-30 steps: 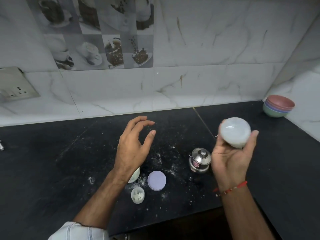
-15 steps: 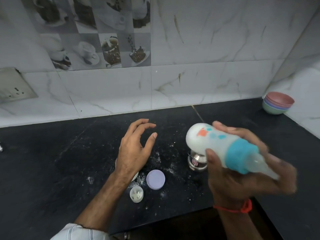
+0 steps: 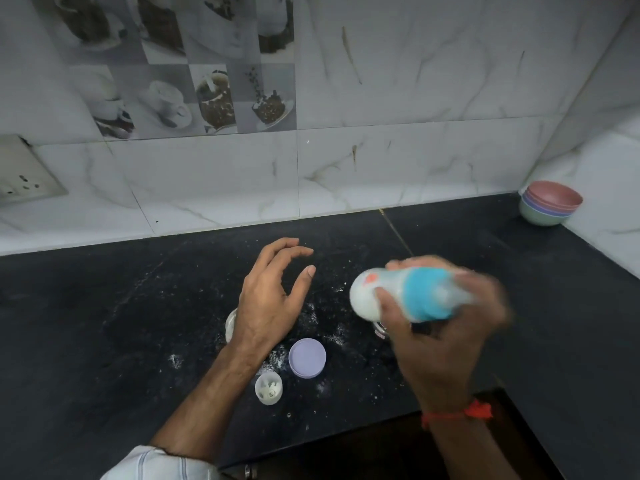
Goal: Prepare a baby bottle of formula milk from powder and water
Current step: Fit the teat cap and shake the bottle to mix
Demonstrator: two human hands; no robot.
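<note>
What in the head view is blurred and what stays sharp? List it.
Head view: the right hand and baby bottle are motion-smeared; the left hand, lilac lid and bowls are crisp; wide-angle lens bends the wall lines; light is dim and even.

Stacked bowls (image 3: 550,206) in counter's far right corner; wall socket (image 3: 24,174) left.

Your view is dim and cool-toned, with soft, even light and only faint shadows on the dark bench (image 3: 104,323). Your right hand (image 3: 446,327) and the bottle (image 3: 398,292) are smeared with motion blur. The wide lens bends the wall tiles (image 3: 415,98) at the edges.
</note>
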